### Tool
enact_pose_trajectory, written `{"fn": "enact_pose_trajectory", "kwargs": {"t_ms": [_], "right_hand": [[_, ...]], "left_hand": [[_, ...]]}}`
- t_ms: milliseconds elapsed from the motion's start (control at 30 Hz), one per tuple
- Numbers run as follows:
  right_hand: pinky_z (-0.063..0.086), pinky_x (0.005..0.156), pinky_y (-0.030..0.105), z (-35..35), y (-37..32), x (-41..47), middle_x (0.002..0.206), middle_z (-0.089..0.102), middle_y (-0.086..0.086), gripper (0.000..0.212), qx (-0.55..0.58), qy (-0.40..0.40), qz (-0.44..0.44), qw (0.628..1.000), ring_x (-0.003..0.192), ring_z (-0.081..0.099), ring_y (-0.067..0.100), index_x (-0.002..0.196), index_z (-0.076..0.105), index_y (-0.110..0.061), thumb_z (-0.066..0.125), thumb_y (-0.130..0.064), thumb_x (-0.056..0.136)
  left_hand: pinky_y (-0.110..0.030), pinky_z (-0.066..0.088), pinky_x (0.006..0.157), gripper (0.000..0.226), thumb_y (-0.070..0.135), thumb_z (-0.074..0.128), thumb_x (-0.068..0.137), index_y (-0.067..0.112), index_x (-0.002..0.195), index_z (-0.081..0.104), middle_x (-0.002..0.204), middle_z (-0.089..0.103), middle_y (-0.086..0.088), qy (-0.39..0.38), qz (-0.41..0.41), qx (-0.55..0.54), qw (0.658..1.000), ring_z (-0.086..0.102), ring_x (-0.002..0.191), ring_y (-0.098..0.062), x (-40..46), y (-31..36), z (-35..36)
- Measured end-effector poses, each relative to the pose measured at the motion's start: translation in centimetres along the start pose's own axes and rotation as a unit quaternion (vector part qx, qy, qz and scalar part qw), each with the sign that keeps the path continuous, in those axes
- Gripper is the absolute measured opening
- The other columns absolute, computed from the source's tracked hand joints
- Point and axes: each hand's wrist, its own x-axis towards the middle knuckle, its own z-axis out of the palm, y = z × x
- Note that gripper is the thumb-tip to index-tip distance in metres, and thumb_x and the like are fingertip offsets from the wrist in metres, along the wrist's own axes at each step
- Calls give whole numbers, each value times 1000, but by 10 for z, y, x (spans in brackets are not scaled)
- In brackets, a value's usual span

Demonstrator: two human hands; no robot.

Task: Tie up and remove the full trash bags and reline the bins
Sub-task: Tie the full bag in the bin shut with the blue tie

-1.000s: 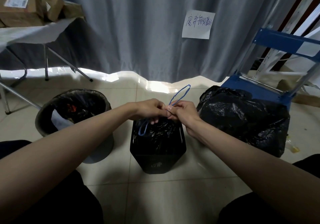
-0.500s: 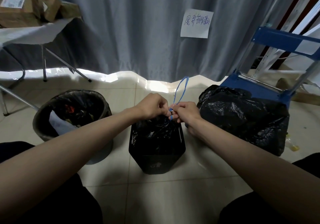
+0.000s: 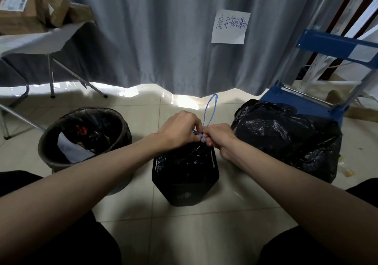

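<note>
A small black angular bin point(image 3: 185, 189) stands on the floor in the middle, lined with a black trash bag point(image 3: 184, 158) whose mouth is gathered up. My left hand point(image 3: 180, 128) and my right hand point(image 3: 219, 135) meet just above it, both pinching the bag's blue drawstring point(image 3: 209, 111). One loop of the string stands up between the hands. A round grey bin point(image 3: 81, 142) with a black liner and rubbish inside sits to the left. A full black trash bag point(image 3: 286, 138) lies on the floor to the right.
A grey curtain point(image 3: 163, 29) with a handwritten paper note point(image 3: 230, 26) hangs behind. A folding table point(image 3: 30, 41) with cardboard boxes stands at the back left. A blue cart point(image 3: 327, 76) sits behind the full bag. My knees frame the bottom of the view.
The blue loop has swung from leaning right to standing nearly upright. My hands have drawn closer together over the bag's mouth, and the string loop by my left hand is gone from sight.
</note>
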Motion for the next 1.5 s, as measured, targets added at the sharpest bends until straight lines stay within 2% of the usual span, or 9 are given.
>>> {"fn": "enact_pose_trajectory", "kwargs": {"t_ms": [167,333,433,533,833,933,1033,1333,1500], "right_hand": [[38,39,20,-1,1,1,57,58,10,4,-5,-8,3,1000,36,43,11,75,69,1,70,-2,77],[40,40,16,-3,-3,-4,60,59,10,8,-6,-32,-10,999,37,47,9,85,71,1,64,-2,80],[47,47,19,-3,-5,-9,69,61,11,21,48,-74,-32,996,48,58,13,108,60,-6,58,-1,87],[44,57,23,-3,-2,-13,75,61,8,42,26,-144,-59,987,63,57,14,120,51,-14,60,3,82],[41,63,27,-6,4,-12,81,51,6,38,-126,-144,-183,964,68,47,18,81,50,-18,59,17,72],[39,67,32,-10,7,-9,80,51,8,37,-134,-165,-206,955,70,46,21,76,49,-17,58,19,72],[42,64,27,-9,8,-7,74,55,4,37,-149,-146,-217,954,62,48,16,71,51,-18,65,17,74],[53,68,30,-1,21,-16,79,71,5,25,-184,-68,-231,953,66,59,9,81,65,-11,87,-17,69],[47,59,15,0,19,-21,63,65,-4,20,-183,0,-252,950,54,54,-1,79,73,-8,87,-21,72]], "left_hand": [[-31,48,66,10,36,77,72,29,78,74,74,57,13,-2,8,-26,1000,56,74,-13,-2,-1,3],[-27,42,60,3,28,75,74,29,75,77,65,57,10,-19,25,-61,998,51,61,-6,-1,-3,-3],[-19,39,54,13,13,72,75,24,73,78,60,64,1,-50,-19,-127,990,49,52,-7,-1,-8,-10],[-9,38,50,17,4,69,79,18,73,76,48,59,13,-68,-68,-203,974,47,46,2,-3,-15,-17],[-13,33,46,10,5,63,90,6,86,72,49,53,12,-175,-121,-316,924,43,46,-4,-7,-22,-14],[-15,33,44,22,3,53,93,13,83,71,56,54,10,-233,-145,-333,902,44,46,-3,-7,-21,-16],[-22,23,46,21,13,53,93,19,83,71,62,41,5,-280,-167,-319,890,29,51,-10,-4,-26,-16],[-22,17,45,17,14,54,92,17,79,64,62,35,4,-246,-237,-342,876,22,48,-9,4,-28,-11],[-21,16,40,8,17,60,88,15,81,58,63,33,1,-220,-250,-348,876,20,46,-10,6,-27,-8]]}}
